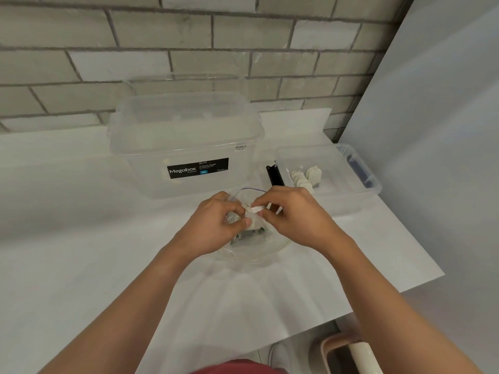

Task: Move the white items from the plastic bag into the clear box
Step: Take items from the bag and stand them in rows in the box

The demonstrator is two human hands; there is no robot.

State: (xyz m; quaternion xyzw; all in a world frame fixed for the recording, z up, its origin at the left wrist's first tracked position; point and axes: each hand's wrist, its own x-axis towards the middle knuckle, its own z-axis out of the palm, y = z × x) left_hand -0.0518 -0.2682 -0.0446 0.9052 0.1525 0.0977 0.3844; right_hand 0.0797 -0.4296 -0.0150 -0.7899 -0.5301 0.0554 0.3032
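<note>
Here, on the white bench (81, 238), my left hand (216, 225) curls its fingers round the mouth of the crumpled clear plastic bag (251, 249), while my right hand (294, 211) pinches a small white item (253, 210) between fingers and thumb at the bag's opening. The shallow clear plastic box (337, 171) stands near on the right with several white pieces (305, 176) inside, a tall clear Megabox tub (186, 147) behind.

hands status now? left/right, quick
Left hand: grips the plastic bag.
Right hand: pinches a white item at the bag's mouth.
</note>
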